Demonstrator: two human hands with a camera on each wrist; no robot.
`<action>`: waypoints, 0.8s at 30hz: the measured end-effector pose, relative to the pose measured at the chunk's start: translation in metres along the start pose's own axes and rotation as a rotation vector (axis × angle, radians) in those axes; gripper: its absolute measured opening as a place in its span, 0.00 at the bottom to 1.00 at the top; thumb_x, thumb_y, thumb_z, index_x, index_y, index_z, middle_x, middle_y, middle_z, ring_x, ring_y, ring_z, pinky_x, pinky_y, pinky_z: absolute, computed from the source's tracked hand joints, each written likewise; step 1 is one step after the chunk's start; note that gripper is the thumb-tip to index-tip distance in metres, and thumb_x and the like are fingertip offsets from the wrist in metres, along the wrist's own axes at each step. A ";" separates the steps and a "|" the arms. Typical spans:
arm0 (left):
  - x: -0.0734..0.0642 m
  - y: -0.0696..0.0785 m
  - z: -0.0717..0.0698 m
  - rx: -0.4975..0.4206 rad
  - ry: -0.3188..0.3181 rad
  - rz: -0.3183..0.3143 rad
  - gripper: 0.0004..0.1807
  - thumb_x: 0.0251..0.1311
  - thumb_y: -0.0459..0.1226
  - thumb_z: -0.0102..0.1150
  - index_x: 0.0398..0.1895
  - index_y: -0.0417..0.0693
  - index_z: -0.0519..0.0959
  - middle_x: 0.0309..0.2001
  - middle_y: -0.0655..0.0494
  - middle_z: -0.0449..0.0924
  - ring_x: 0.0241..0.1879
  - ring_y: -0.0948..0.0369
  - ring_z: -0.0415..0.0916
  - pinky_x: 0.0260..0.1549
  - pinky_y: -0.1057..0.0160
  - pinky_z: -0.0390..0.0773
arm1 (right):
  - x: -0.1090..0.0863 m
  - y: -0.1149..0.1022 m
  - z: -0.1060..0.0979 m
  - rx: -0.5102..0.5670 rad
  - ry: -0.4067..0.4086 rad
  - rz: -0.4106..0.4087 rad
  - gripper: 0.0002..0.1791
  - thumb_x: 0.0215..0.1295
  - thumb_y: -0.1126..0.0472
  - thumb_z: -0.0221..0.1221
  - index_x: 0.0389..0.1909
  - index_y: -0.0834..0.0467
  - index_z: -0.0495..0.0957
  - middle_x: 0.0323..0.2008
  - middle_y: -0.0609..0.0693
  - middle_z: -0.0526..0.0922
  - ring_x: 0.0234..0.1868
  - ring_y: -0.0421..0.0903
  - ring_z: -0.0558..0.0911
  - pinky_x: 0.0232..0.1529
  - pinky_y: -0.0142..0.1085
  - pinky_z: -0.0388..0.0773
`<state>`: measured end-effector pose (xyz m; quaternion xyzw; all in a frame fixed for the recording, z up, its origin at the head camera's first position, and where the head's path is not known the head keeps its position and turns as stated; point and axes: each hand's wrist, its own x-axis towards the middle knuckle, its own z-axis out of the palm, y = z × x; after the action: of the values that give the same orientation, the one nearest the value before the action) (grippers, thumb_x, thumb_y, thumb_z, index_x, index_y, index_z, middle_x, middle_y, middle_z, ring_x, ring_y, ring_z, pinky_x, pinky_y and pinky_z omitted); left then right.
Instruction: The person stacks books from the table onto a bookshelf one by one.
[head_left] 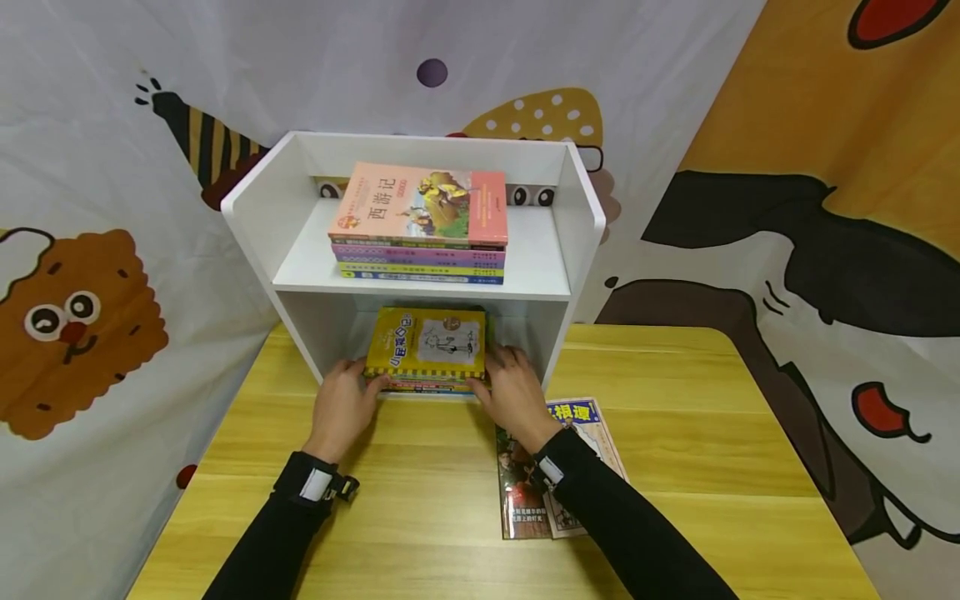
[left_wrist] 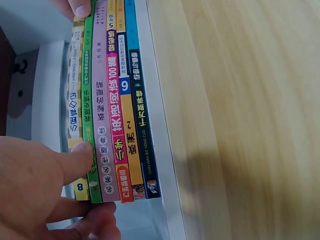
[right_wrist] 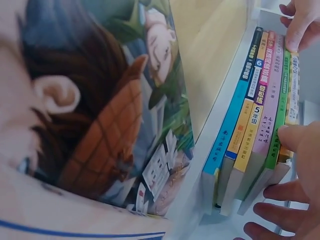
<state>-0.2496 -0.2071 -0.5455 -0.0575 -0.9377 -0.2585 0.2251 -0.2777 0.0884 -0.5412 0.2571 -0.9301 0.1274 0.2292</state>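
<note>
On the lower level of a small white shelf (head_left: 555,333) lies a stack of books, spines facing out. A yellow comic-style book (head_left: 450,342) is on top. Beneath it come a green book (left_wrist: 88,100), a lilac book (left_wrist: 102,90) and several more, with a black-and-blue book (left_wrist: 140,110) at the bottom. My left hand (head_left: 345,412) touches the stack's left end, thumb on the upper spines and fingers along the side. At the right end is my right hand (head_left: 517,400), its thumb at the green spine and its fingers spread beside the books.
A second stack, topped by a pink book (head_left: 405,200), lies on the upper level. Two more books, a dark one (head_left: 525,492) and a lighter one with a blue-and-yellow title (head_left: 596,433), lie on the wooden table (head_left: 712,467) under my right forearm. A printed curtain (head_left: 652,100) hangs behind.
</note>
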 end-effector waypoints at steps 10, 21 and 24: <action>-0.001 0.003 0.000 0.001 -0.015 -0.016 0.30 0.57 0.49 0.61 0.52 0.32 0.75 0.44 0.37 0.75 0.41 0.45 0.73 0.38 0.43 0.76 | 0.000 -0.003 0.002 0.068 0.055 -0.045 0.27 0.57 0.48 0.63 0.52 0.61 0.77 0.55 0.61 0.76 0.59 0.55 0.69 0.59 0.52 0.65; -0.005 0.010 -0.009 -0.005 0.048 -0.005 0.37 0.53 0.48 0.65 0.60 0.33 0.69 0.48 0.35 0.72 0.44 0.45 0.70 0.41 0.42 0.74 | -0.017 -0.001 -0.030 0.213 0.018 0.092 0.20 0.66 0.51 0.53 0.51 0.60 0.78 0.50 0.56 0.80 0.50 0.50 0.76 0.49 0.48 0.77; -0.008 0.018 -0.016 -0.025 0.090 0.012 0.35 0.54 0.47 0.64 0.61 0.36 0.69 0.48 0.38 0.71 0.44 0.47 0.70 0.39 0.45 0.74 | -0.028 0.004 -0.049 0.248 0.016 0.118 0.16 0.67 0.51 0.51 0.44 0.55 0.82 0.41 0.50 0.83 0.38 0.42 0.80 0.36 0.42 0.81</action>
<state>-0.2318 -0.1993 -0.5286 -0.0540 -0.9229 -0.2711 0.2679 -0.2405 0.1211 -0.5128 0.2271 -0.9189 0.2567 0.1954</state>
